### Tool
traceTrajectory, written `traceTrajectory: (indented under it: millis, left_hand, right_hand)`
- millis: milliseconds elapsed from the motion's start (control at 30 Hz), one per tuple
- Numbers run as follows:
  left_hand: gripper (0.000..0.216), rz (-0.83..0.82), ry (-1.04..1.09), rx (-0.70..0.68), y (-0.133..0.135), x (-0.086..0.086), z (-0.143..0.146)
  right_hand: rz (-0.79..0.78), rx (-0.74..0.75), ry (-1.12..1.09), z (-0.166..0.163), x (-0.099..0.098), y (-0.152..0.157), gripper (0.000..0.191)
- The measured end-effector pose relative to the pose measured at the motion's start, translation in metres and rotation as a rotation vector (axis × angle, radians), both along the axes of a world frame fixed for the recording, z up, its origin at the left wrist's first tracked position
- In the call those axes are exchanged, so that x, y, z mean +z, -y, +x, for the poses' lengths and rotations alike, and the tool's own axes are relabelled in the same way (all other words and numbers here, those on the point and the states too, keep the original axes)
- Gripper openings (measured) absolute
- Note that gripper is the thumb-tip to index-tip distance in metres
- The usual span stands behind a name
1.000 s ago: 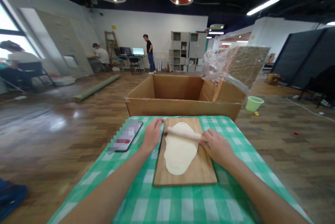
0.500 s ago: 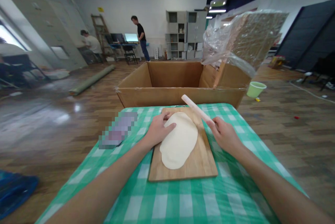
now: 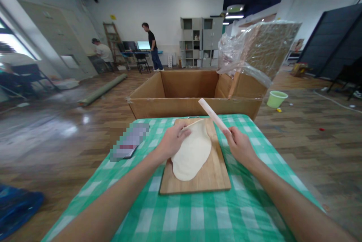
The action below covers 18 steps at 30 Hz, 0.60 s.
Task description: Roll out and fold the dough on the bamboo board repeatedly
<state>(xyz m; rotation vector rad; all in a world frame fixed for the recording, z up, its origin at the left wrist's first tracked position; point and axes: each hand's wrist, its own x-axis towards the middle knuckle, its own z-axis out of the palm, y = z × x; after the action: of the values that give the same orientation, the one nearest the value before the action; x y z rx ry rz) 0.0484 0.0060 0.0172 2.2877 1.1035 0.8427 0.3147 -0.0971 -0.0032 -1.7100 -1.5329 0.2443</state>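
A flat, pale sheet of dough (image 3: 192,155) lies on a wooden cutting board (image 3: 209,181). My left hand (image 3: 174,138) pinches the dough's upper left edge between thumb and fingers, and the far edge is lifted into a fold. My right hand (image 3: 240,144) is closed round the near end of a light rolling pin (image 3: 212,114). The pin points away to the upper left, held above the board's far right corner and apart from the dough.
A green-and-white checked cloth (image 3: 181,217) covers the table. At the left lies a blurred-out flat object (image 3: 131,142). Beyond the far edge stands a large open cardboard box (image 3: 169,108) with a plastic-wrapped piece (image 3: 266,46). A green bucket (image 3: 276,99) is on the floor; people are in the background.
My left hand has gripped the dough's edge and raised it, so the far left part now folds up. The rolling pin stays in my right hand. The camera view has tilted slightly up.
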Motion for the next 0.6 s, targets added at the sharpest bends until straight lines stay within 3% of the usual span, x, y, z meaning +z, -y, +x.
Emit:
traceTrajectory:
  millis: [200, 300, 367, 433, 600]
  left_hand:
    - [0.037, -0.294, 0.130, -0.256, -0.008, 0.046, 0.014]
    - [0.045, -0.413, 0.078, -0.409, -0.018, 0.059, 0.023]
    - [0.041, -0.362, -0.106, -0.394, -0.026, 0.056, 0.033]
    - [0.031, -0.184, -0.333, -0.227, -0.032, 0.046, 0.044]
    - [0.027, -0.060, -0.336, -0.098, -0.023, 0.018, 0.049]
  right_hand:
    - [0.119, -0.014, -0.123, -0.001, 0.004, 0.001, 0.043]
    - [0.161, -0.029, -0.167, 0.000, 0.003, -0.001, 0.044]
    - [0.176, -0.027, -0.174, 0.001, 0.001, -0.002, 0.044]
    - [0.176, -0.026, -0.167, 0.002, 0.000, -0.003, 0.044]
    - [0.137, -0.019, -0.155, 0.005, -0.005, -0.006, 0.043]
